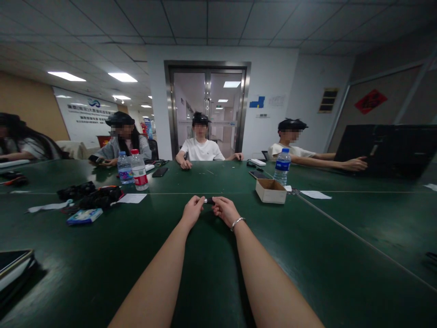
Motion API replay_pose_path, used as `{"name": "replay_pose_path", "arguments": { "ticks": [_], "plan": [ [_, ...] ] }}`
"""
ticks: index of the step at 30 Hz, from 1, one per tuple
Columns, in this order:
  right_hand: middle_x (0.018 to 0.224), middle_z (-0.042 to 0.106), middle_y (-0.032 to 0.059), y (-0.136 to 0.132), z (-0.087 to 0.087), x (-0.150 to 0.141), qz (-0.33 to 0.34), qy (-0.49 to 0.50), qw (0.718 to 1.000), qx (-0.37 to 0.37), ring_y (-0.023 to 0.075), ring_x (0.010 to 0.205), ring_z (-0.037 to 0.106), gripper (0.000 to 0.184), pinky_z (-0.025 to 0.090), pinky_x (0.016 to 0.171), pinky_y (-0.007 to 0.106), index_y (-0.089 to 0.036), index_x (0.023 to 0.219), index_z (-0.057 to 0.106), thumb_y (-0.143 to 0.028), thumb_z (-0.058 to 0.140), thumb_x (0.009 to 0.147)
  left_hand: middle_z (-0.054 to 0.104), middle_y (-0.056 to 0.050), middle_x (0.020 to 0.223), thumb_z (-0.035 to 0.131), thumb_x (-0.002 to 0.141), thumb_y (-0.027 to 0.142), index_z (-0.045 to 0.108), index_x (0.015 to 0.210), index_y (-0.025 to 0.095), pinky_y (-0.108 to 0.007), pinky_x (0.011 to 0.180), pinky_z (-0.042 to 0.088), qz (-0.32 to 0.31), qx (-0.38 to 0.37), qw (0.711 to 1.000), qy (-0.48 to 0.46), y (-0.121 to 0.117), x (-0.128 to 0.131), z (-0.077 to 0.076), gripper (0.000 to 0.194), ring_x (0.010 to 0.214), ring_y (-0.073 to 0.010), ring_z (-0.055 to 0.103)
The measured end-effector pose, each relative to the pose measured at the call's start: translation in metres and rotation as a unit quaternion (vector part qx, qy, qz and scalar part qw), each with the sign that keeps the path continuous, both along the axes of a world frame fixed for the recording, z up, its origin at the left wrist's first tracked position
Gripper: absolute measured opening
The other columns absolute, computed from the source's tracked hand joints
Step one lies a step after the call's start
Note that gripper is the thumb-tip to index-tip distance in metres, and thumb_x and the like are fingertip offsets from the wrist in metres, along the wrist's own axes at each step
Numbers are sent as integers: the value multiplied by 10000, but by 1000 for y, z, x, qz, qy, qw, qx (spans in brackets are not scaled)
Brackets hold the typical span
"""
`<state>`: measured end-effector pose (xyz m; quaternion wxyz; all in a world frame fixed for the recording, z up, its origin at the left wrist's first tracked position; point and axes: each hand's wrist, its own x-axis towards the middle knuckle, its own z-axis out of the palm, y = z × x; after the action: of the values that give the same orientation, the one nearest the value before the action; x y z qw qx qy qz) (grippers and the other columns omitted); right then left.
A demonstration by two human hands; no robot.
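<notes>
Both my hands are out in front of me above the green table (211, 259). Between them is a small black object with a silvery part (208, 201); it is too small for me to tell its kind. My left hand (193, 212) pinches its left end between thumb and fingers. At the other end, my right hand (226, 212) is closed on the black part, with fingers curled underneath. A silver bracelet (237, 223) circles my right wrist. The fingertips hide both ends of the object.
An open cardboard box (271, 195) stands to the right, with a blue-capped water bottle (282, 167) behind it. To the left are two bottles (139, 171), black gear (99, 197) and a blue packet (84, 216). Several people sit around the table. A large black monitor (385, 150) is at far right.
</notes>
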<state>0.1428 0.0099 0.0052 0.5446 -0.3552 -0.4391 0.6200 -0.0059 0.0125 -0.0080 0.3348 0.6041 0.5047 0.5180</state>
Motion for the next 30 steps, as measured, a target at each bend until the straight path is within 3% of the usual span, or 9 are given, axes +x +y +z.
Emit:
{"name": "replay_pose_path", "arguments": {
  "ticks": [14, 24, 30],
  "plan": [
    [559, 557, 20, 3, -4, 2, 20, 19, 1000, 9, 66, 436, 474, 302, 389, 388, 142, -97, 817, 593, -275, 769, 650, 455, 12, 433, 379, 738, 672, 499, 550, 156, -235, 481, 319, -5, -27, 999, 30, 4, -3, -4, 563, 419, -118, 427],
    [647, 589, 41, 1, -2, 3, 45, 24, 998, 23, 71, 472, 494, 318, 396, 423, 155, -104, 921, 614, -225, 748, 659, 444, 5, 398, 363, 750, 641, 478, 506, 161, -245, 485, 335, 8, -46, 999, 25, -2, -2, 5, 550, 393, -121, 421],
    [730, 605, 49, 2, -4, 5, 65, 26, 997, 30, 75, 495, 508, 328, 409, 446, 171, -133, 961, 613, -201, 732, 663, 432, 10, 391, 361, 762, 603, 466, 503, 164, -239, 463, 312, 6, -64, 998, 13, 3, -4, 2, 520, 375, -113, 400]
  ]
}}
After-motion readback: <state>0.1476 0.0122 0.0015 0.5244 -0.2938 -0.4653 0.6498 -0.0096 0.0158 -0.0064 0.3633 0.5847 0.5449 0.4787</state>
